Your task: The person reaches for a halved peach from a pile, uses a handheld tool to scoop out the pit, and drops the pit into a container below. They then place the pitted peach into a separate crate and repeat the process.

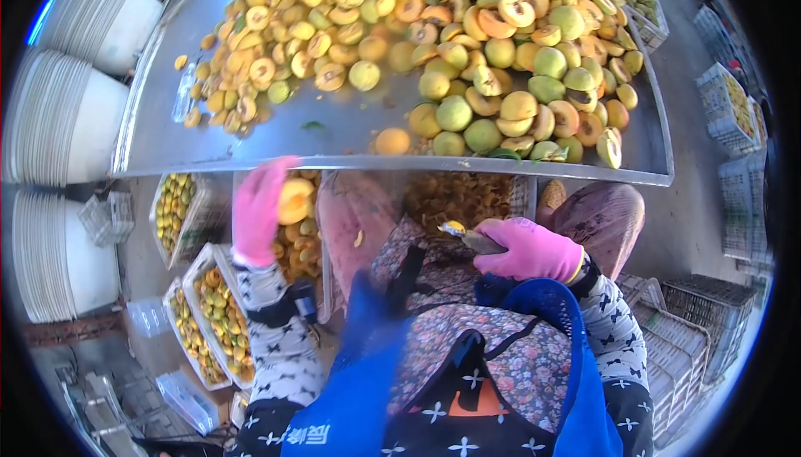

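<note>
Saw left hand (257,211) fingers wrapped round a fruit half (295,200) just under the table's (250,136) near edge, over the crates (219,315), short reach I'd guess; right hand (530,250) fingers clamped the knife (477,241) by the lap, clear of the fruit pile (434,31).
</note>
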A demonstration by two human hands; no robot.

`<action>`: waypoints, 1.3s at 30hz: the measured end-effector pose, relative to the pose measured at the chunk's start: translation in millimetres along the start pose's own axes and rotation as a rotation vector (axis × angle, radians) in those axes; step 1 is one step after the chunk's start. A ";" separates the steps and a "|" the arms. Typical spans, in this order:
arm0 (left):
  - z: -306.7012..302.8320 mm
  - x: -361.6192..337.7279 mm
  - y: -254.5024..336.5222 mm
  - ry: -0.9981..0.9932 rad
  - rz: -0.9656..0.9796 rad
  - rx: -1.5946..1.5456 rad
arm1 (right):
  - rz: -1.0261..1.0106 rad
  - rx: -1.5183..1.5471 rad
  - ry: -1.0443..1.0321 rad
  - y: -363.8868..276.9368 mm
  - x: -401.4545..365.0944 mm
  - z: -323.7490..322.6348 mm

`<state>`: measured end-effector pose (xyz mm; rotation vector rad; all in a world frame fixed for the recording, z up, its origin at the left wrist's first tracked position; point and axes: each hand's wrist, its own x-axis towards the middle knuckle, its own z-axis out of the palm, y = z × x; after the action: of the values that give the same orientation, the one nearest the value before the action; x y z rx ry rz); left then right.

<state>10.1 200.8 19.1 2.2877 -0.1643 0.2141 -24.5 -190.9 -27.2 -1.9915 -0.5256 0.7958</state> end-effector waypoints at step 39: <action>156.7 60.9 76.2 -0.307 -0.333 -1.936 | 0.044 -0.363 0.533 34.2 -20.3 21.0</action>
<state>71.2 30.0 -15.5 0.3691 -0.0610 -0.3669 -51.9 -208.6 -58.2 -2.4380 -0.3237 0.1725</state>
